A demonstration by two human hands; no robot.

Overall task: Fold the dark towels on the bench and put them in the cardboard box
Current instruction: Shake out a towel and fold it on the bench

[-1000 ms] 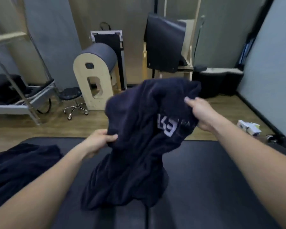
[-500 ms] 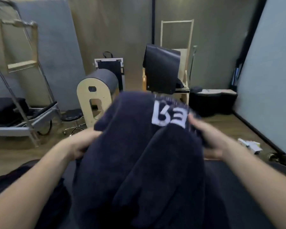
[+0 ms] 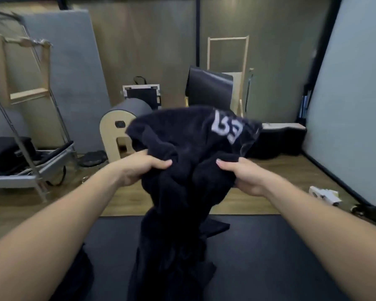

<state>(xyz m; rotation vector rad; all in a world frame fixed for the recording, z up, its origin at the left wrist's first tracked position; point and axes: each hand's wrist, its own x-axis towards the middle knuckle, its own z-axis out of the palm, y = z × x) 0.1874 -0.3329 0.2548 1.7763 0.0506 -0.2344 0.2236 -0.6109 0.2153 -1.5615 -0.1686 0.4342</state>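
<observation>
— Pinching or spread, those fingers?
— Curled and gripping. The left hand (image 3: 139, 168) has its thumb (image 3: 162, 164) pressed on top of a bunch of dark towel (image 3: 182, 148), with the other fingers tucked under the cloth, out of sight. The right hand (image 3: 243, 177) grips the same way: thumb on top, fingers buried in the folds.
— Where is the towel itself?
— Bunched between both hands, held up above the black bench (image 3: 269, 246). Its upper part bulges over the hands, with white letters (image 3: 228, 129) near the top right. The rest hangs in a twisted strip over the bench, down to the bottom of the view.
— Anything else on the bench?
— A dark heap (image 3: 84, 276) at the lower left; I cannot tell what it is.
— And beyond?
— Wooden floor (image 3: 258, 198), an arched wooden barrel (image 3: 111, 132) behind the left hand, and a white packet (image 3: 325, 193) on the floor to the right.
</observation>
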